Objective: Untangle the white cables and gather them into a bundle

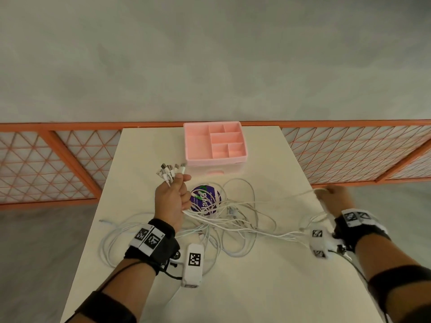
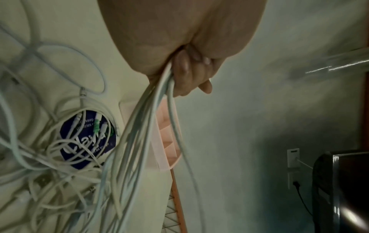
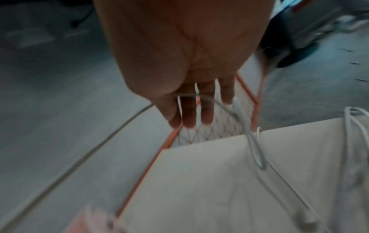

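Clenched around several white cables [image 1: 233, 220] just below their connector ends [image 1: 170, 171], the left hand [image 1: 172, 199] holds them raised, probably so the plugs stay aligned for bundling. Fingers of the right hand [image 1: 335, 199] hang nearly straight off the table [image 1: 268, 287] edge, one strand [image 1: 303, 194] hooked across them, apparently drawing it free of the tangle on the tabletop.
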{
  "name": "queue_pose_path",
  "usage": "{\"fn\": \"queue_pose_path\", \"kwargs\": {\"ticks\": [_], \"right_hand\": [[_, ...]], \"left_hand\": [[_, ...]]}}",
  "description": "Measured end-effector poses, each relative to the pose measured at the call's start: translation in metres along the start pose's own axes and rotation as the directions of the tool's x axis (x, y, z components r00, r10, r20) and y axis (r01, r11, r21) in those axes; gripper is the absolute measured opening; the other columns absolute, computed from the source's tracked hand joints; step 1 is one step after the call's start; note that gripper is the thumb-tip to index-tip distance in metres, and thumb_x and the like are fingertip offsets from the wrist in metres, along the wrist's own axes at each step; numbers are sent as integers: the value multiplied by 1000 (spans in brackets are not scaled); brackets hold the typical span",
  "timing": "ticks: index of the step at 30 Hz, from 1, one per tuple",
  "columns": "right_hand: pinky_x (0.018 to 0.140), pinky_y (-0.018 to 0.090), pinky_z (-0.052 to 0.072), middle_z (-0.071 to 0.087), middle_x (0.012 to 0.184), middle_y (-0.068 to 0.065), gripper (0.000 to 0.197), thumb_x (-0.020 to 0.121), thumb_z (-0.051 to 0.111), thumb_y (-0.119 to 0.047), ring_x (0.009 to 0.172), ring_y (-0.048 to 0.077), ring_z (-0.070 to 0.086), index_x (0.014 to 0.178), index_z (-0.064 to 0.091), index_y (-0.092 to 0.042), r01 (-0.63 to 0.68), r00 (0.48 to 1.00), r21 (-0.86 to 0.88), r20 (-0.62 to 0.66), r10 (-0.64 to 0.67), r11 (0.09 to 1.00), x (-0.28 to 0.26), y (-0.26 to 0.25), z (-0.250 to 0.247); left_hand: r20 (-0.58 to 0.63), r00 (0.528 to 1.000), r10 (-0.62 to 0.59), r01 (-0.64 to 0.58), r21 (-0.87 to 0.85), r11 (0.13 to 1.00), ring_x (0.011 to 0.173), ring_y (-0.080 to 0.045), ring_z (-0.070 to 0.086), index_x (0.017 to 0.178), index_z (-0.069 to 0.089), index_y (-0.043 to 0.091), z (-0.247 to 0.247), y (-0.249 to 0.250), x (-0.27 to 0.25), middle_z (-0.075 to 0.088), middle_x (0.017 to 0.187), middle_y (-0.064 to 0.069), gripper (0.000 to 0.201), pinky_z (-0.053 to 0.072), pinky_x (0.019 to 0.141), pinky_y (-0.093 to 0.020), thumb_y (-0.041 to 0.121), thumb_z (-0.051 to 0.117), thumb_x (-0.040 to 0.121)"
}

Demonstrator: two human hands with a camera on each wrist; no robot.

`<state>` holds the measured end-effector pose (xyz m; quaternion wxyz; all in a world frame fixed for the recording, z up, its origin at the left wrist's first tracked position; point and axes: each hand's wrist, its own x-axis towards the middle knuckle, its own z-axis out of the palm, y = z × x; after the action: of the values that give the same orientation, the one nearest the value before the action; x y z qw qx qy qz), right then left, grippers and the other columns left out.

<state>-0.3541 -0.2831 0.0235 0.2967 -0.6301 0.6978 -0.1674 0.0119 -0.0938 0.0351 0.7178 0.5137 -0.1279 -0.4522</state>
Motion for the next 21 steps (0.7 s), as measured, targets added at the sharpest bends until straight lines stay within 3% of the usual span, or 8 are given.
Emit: {"fn": "queue_pose_path", "kwargs": {"ticks": [3,5,7,9,12,14,18,21], "right_hand": [[77,40,52,66,99,16,15,96,55,-14,80,29,62,104,67,-12,-165,965,82,-191,178,983,9,11,-38],[71,43,57,66,99,11,22,95,51,-18,79,31,67,103,66,-31,-232,918,96,-307,251,968,10,19,-62],[65,59,57,64,99,11,21,84,55,-35,80,35,69,99,63,-48,-274,879,60,-390,275,960,16,32,-81],[76,66,53,62,113,13,30,75,60,-47,95,38,66,105,62,-51,-307,847,36,-446,290,951,22,38,-88],[90,43,53,63,128,14,34,89,62,-14,104,33,63,120,65,-26,-223,910,24,-352,217,974,9,21,-73],[96,45,50,56,135,22,49,88,58,0,113,37,60,135,55,-12,-242,955,-79,-192,224,967,-2,20,-51],[107,46,41,52,139,26,44,90,52,4,127,41,50,134,53,4,-210,976,-235,-1,216,949,-24,5,-5],[99,35,47,62,129,14,32,95,59,-12,116,27,60,127,62,-9,131,989,-1,71,-130,991,-56,-43,37]], "left_hand": [[-27,1000,-11,11,-12,1000,38,-4,20,88,61,9,-9,3,2,27,49,9,29,16,37,-17,23,43,106],[-48,999,-20,19,-14,1000,38,-4,20,88,61,9,-14,3,4,27,49,10,29,16,36,-16,23,44,106],[-67,997,-31,29,-20,999,37,-3,20,88,61,9,-17,2,5,27,49,10,28,16,36,-15,23,44,106],[-70,997,-44,42,-22,999,37,-3,20,88,61,9,-17,-1,4,27,49,10,28,16,37,-15,23,44,106],[-48,997,-55,54,-9,998,37,-4,20,87,61,9,-9,-5,0,27,49,10,28,16,36,-16,23,45,106],[-26,998,-55,55,-4,998,38,-4,20,87,61,9,-3,-6,-3,27,49,9,28,16,36,-16,23,45,106],[19,999,-46,47,-25,999,40,-5,21,88,61,9,9,-2,-7,28,51,8,29,17,37,-17,23,43,106],[58,997,-42,44,-43,998,41,-5,22,90,60,9,19,0,-12,29,53,8,28,19,37,-18,24,42,106]]}}
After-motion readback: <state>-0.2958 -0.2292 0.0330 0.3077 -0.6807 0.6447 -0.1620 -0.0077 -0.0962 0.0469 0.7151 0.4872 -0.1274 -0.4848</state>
